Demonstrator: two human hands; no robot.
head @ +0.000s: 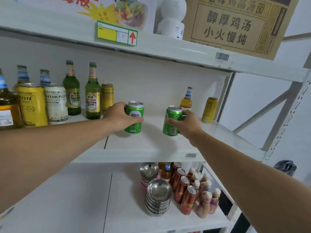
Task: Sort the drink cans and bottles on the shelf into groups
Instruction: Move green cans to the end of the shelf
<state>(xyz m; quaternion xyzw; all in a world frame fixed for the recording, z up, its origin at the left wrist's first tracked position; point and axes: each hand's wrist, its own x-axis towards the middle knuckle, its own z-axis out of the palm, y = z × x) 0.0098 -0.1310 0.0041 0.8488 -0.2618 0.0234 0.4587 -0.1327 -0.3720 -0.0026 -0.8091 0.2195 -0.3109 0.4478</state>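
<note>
- Both my arms reach forward and slightly up to the middle shelf [148, 148], forearms bare, converging toward its centre.
- My left hand [120, 117] wraps round one green can [134, 117] from its left side, thumb across the front near the label, fingers curled behind it. The can stands upright; I cannot tell whether its base touches the shelf.
- My right hand [186, 124] grips a second green can [172, 121] from its right side, thumb across the lower front, fingers curled round the back. This can tilts a little to the right at the top.
- The two green cans are near each other with a bare gap of shelf between them.
- To the left stand two green Nanjing Beer bottles [91, 96], a gold Sidkron can [107, 97] just beside them, a white Sidkron can [56, 104] and a yellow can [32, 105], with blue-necked bottles [22, 75] behind.
- At the right rear stand an amber bottle with a blue neck [186, 100] and a small yellow can [209, 110], apart from each other.
- On the shelf below sit stacked steel bowls [158, 197] beside red-brown bottles [181, 187].
- A cardboard carton [235, 26] sits on the top shelf.
</note>
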